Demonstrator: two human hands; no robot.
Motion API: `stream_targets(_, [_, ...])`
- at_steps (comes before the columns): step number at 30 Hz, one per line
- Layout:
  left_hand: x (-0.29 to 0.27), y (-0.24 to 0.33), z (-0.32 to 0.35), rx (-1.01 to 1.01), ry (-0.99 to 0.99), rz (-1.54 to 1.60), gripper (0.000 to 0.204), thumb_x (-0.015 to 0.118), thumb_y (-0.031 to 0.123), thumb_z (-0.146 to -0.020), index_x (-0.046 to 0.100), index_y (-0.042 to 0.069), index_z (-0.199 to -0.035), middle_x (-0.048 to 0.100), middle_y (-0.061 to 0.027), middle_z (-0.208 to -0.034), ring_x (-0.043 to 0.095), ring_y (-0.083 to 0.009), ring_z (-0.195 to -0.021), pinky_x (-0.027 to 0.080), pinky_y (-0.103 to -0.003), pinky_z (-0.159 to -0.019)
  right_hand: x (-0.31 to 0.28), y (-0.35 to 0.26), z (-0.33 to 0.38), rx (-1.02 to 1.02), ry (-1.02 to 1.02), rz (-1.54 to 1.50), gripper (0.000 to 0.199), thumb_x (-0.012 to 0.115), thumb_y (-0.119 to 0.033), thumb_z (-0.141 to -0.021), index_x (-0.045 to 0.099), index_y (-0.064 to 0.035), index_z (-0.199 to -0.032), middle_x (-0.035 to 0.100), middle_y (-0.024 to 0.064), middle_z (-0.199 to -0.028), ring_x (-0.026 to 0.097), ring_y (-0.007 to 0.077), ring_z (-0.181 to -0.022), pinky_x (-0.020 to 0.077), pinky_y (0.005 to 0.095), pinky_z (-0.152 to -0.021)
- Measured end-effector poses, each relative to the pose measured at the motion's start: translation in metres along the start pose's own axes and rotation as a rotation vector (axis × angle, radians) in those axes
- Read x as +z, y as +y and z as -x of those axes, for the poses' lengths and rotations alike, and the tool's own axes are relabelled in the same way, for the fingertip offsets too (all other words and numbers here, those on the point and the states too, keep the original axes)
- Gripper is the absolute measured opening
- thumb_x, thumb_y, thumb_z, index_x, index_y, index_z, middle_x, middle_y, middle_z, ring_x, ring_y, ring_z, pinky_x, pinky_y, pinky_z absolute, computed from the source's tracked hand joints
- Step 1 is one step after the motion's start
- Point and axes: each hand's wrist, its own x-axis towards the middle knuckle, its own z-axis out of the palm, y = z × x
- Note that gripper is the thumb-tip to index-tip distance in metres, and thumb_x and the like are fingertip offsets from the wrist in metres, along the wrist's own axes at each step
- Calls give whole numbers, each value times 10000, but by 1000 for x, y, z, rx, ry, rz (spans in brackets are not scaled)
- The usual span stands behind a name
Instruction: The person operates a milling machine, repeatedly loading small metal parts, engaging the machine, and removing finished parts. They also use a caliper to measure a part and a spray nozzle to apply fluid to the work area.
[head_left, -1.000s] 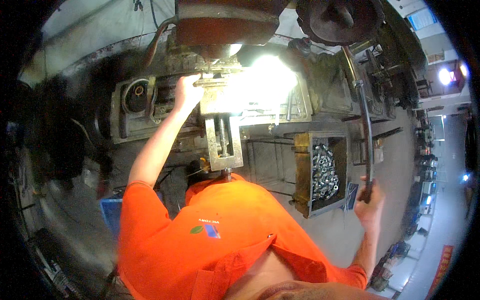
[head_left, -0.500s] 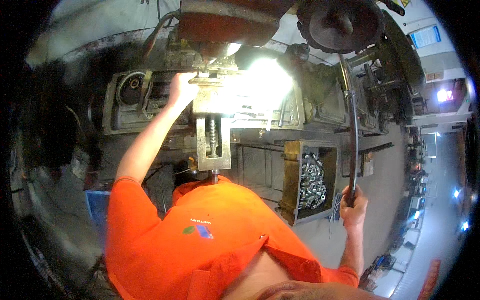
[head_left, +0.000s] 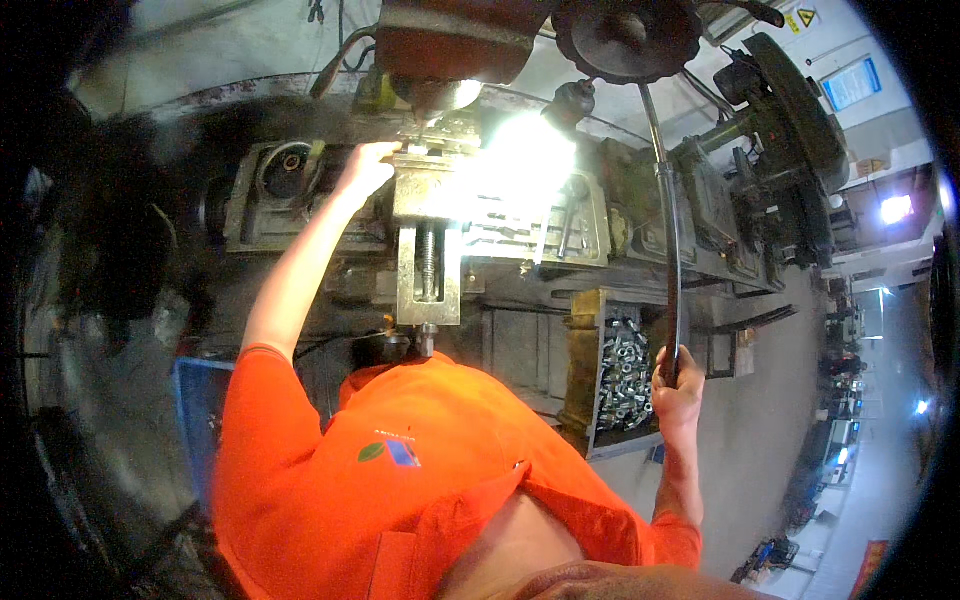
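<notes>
My right hand [head_left: 680, 387] is wrapped around the dark grip of a long lever [head_left: 672, 255], which runs down from a round, scalloped hub [head_left: 627, 38] on the machine. At the back jaw end of a metal machine vise [head_left: 424, 190], my left hand [head_left: 370, 168] reaches in from the left with its fingers drawn together at the jaw. What those fingers pinch is lost in glare and too small to name. Above the vise hangs the machine's reddish-brown head [head_left: 455, 40], with a rounded metal part [head_left: 445, 95] under it. The vise screw [head_left: 429, 262] points toward my body.
A bright lamp [head_left: 525, 160] glares right of the vise, over the slotted machine table [head_left: 585, 250]. Below it stands a crate [head_left: 585, 375] full of small metal fittings [head_left: 625, 375]. A blue bin [head_left: 192, 400] is at my left; another machine [head_left: 790, 150] stands right.
My right hand and the lever have shifted left in the view, and the hand sits slightly higher. My left hand stays at the vise jaw. The whole view has shifted a little.
</notes>
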Motion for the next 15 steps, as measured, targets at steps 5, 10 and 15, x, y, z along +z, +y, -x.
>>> stream_targets(5, [-46,28,57,-143,57,305,421,517,-12,-738,531,-50,-1157,599,-189,-1087,610,-206,-943,450,-294,-882,3,13,-1,37,-62,-193,274,423,77,-598,480,-66,-824,388,-46,-612,341,45,-537,250,198,-474])
stream_targets(10, [-71,27,149,-402,127,198,381,436,-69,-706,566,-67,-1064,644,-129,-908,624,-172,-802,483,-272,-794,10,18,-3,-3,-30,-144,266,404,81,-591,484,-61,-801,381,-41,-599,337,47,-538,246,195,-481])
stream_targets(15, [-47,-27,238,-620,28,221,361,442,-61,-702,569,-89,-1039,647,-127,-834,617,-164,-724,503,-276,-658,12,7,-2,60,-64,-174,262,413,90,-594,482,-55,-802,379,-35,-594,345,56,-537,266,210,-490])
